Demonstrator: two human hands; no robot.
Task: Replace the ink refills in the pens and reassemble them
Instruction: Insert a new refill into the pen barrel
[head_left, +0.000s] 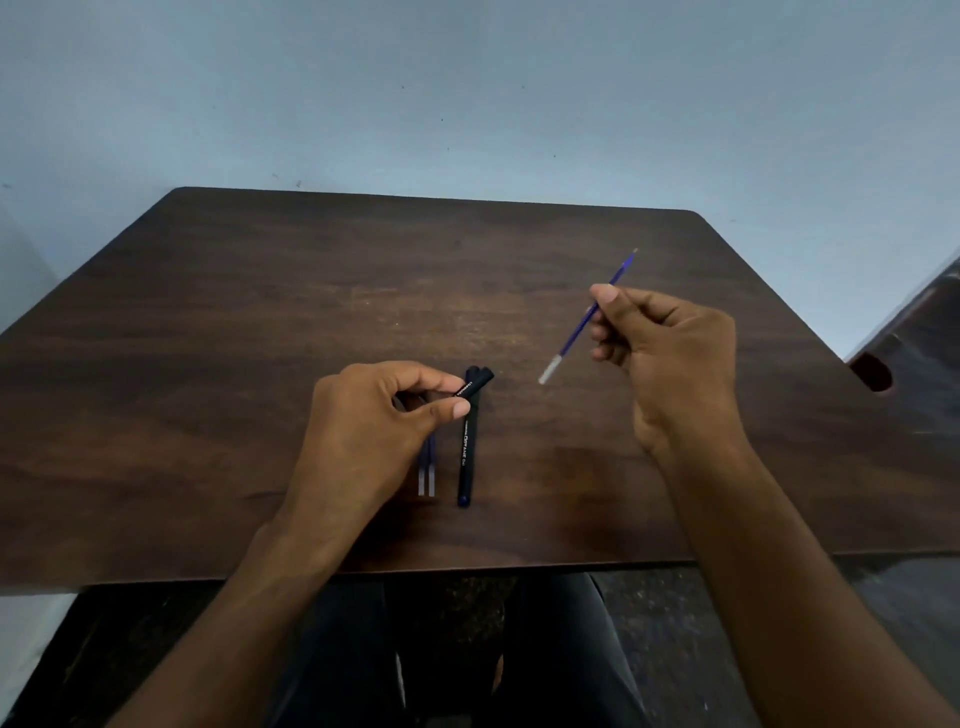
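A blue refill (589, 317) is being held up over the table by the right hand (670, 358), pinched btwn thumb and fingers roughly mid-length; its writing tip is pointing up and away, its pale end is hanging down toward the left hand (374, 431), w/ a clear gap btwn them. The left hand is pinching a short black pen part (470, 387) btwn thumb and forefinger (cap or barrel piece, can't tell which, its printing is too small to read). Just below it a black pen (466, 454) is lying on the table, running toward the person, blue tip nearest; another dark piece is sitting by its far end, partly hidden. Just left of that pen two more refills (427, 475) are lying side by side, pale ends toward the person, their upper parts going under the left hand. All of this is resting on a dark wooden table (208, 312), w/ a pale blue wall (467, 93) behind and the person's dark trousers showing below the near edge. Judging by this, the step in hand is probably the refill swap itself: one refill is out and free, one pen is in pieces. Whether it's the old one or the new one, can't say. Next move is likely calling for lining the thin refill up w/ the barrel opening and sliding it in straight, so both hands are needing to close the gap and steady up.
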